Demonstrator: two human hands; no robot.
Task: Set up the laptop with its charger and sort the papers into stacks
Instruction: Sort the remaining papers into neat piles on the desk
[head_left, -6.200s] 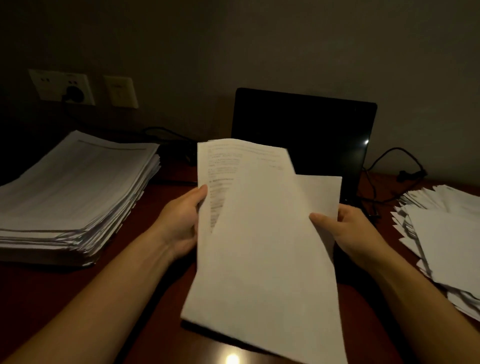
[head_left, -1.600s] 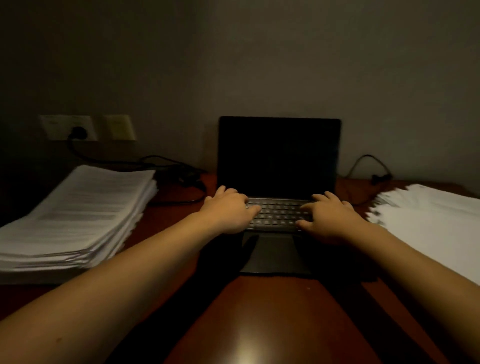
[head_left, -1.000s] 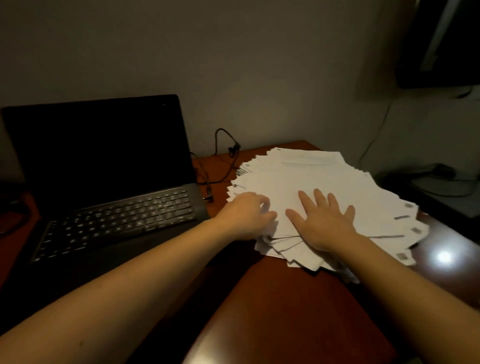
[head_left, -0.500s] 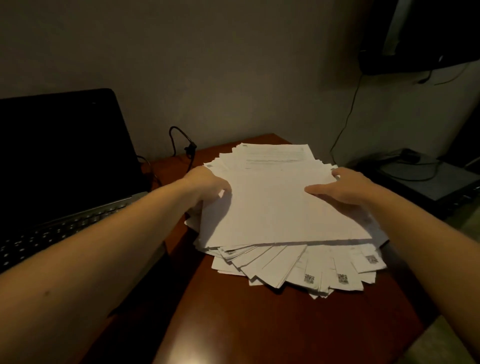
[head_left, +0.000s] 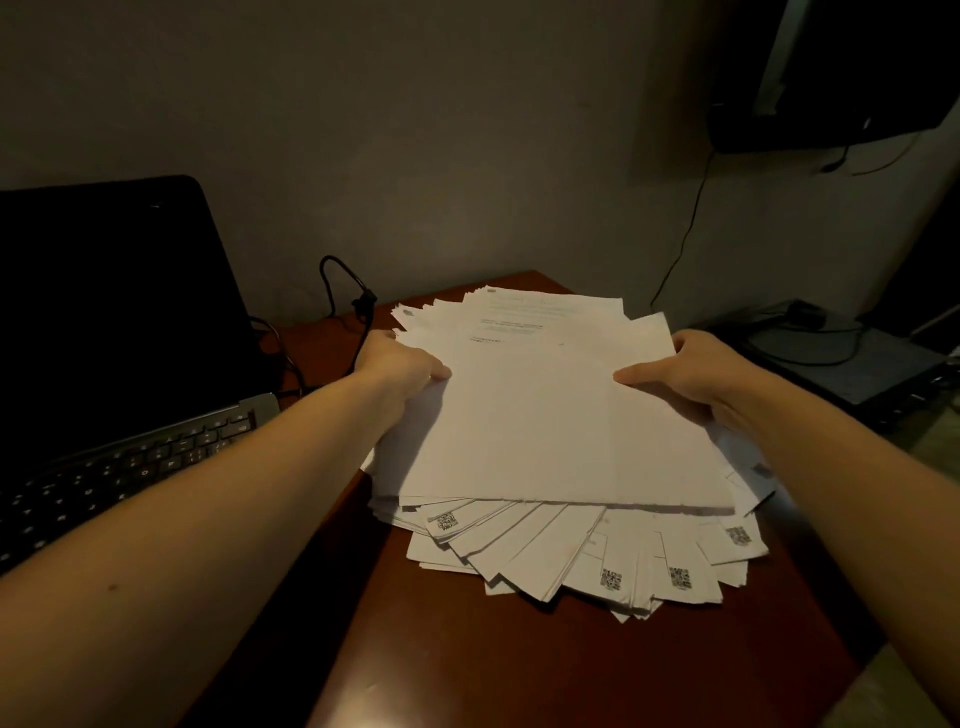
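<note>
White printed paper sheets (head_left: 545, 426) lie fanned centre-right on the glossy reddish-brown wooden table (head_left: 519, 665), top bundle pinched at its sides by the left hand (head_left: 400, 364) and right hand (head_left: 680, 374), open black laptop (head_left: 104, 312) at left, grey wall (head_left: 415, 130) behind.

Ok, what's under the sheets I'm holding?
A fanned pile of papers with QR codes, lying on the desk. The held sheets cover the pile's middle, so that part can't be seen.

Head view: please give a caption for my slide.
The left hand and right hand hold a sheaf of sheets over the fanned paper pile, beside the open laptop.
</note>
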